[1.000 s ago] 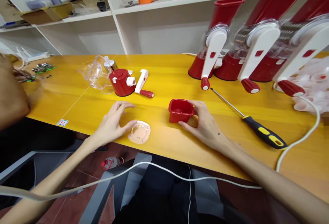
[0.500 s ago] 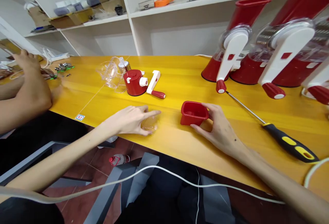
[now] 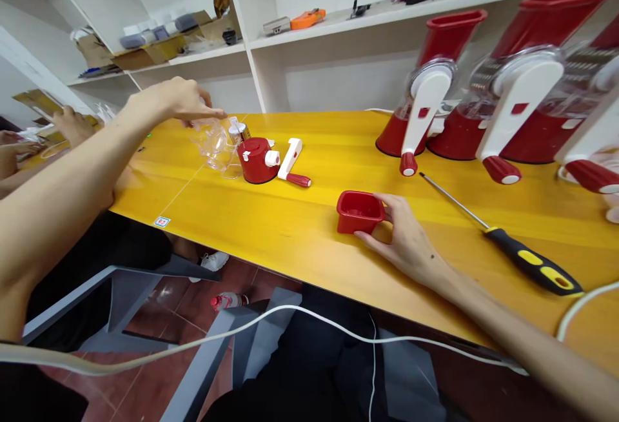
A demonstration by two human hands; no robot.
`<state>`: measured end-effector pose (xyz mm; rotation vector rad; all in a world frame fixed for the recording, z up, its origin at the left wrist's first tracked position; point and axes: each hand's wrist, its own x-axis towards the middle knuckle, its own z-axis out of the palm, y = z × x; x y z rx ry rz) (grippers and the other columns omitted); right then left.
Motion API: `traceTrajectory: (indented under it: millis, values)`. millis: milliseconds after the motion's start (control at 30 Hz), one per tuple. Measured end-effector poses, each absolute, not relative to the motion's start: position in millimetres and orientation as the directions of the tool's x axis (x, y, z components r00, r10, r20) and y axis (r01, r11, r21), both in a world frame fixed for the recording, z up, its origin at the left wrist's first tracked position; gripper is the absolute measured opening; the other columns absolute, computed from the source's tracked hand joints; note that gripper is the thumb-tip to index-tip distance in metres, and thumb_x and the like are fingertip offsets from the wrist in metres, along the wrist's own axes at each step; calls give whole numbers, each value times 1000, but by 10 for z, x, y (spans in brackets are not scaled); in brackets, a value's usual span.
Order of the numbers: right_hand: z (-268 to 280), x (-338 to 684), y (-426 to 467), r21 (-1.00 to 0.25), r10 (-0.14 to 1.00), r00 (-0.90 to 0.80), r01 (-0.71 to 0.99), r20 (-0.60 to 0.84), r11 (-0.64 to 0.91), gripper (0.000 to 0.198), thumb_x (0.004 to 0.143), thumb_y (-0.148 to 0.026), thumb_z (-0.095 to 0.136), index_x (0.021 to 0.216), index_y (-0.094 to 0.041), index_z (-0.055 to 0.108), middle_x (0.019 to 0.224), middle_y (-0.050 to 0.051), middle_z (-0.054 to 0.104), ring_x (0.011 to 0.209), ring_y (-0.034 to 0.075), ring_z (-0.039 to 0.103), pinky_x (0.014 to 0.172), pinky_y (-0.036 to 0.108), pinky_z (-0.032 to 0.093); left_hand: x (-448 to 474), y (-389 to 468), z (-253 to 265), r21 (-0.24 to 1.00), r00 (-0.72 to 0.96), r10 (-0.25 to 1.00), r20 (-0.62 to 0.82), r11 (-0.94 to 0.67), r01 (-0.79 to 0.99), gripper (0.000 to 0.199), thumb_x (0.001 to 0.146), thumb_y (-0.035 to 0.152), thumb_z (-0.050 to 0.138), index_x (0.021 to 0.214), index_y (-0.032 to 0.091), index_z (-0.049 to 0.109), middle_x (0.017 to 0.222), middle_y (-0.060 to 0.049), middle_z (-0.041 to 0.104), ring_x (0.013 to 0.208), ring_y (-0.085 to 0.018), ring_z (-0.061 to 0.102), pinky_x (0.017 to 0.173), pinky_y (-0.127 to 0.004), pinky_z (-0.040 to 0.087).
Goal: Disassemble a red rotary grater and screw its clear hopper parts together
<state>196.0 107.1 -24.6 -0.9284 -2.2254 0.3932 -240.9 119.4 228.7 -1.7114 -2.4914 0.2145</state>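
Note:
My right hand (image 3: pixel 403 231) grips the right side of a small red rectangular plastic cup (image 3: pixel 358 223), which stands open side up on the table. My left hand (image 3: pixel 186 100) is stretched out to the far left, over some clear plastic parts (image 3: pixel 213 144). Its index finger points right while the other fingers curl down, and whatever they hold is hidden. Close to those parts are a metal grater drum (image 3: pixel 238 131), a red grater base (image 3: pixel 257 162) with a white side fitting, and a white crank (image 3: pixel 290 157) with a red handle.
Several assembled red-and-white rotary graters (image 3: pixel 411 106) stand at the back right. A black-and-yellow screwdriver (image 3: pixel 532 264) lies to the right of my right hand. A white cable (image 3: pixel 290 308) crosses in front of my body. At the far left is another person's hand (image 3: pixel 72 126). Shelves (image 3: pixel 329 30) line the back.
My left hand has moved from the table's front, where it held a clear plastic piece, up and left to the clear parts. My right hand keeps hold of the red cup. The view has shifted slightly.

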Motion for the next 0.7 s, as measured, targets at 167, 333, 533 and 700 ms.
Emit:
traceTrajectory:
  millis: [167,333,533,700]
  values:
    - [-213,1944,1057,-498,712,-502,509,491,703,74,84,-57,56,139,-10,46,129,16,52,119,12,58,108,37,60,-2449,1383,2141,-222,-486,872,-55,464,857,87,74,87,59,100,5,73,52,6,58,66,-10,53,91,-34,50]
    - [-190,1944,1058,-499,710,-500,505,496,705,72,84,-57,55,138,-10,46,127,16,53,117,11,58,108,36,61,-2599,1395,2149,-102,-459,875,-154,448,888,82,78,79,65,111,4,70,63,5,67,73,-9,56,95,-33,52]
    - [-207,1953,1060,-502,715,-505,509,483,699,73,84,-56,56,140,-11,44,129,16,51,118,11,58,108,36,61,-2698,1343,2208,-71,-449,889,-90,444,893,72,80,70,71,117,8,70,81,-1,74,78,-11,59,91,-36,55]
    - [-216,1956,1061,-500,716,-513,513,473,697,73,84,-56,56,141,-12,43,131,15,50,119,11,58,109,38,61,-2743,1280,2139,-95,-469,875,-122,460,883,72,81,69,71,119,8,68,69,2,70,81,-14,63,92,-39,55]
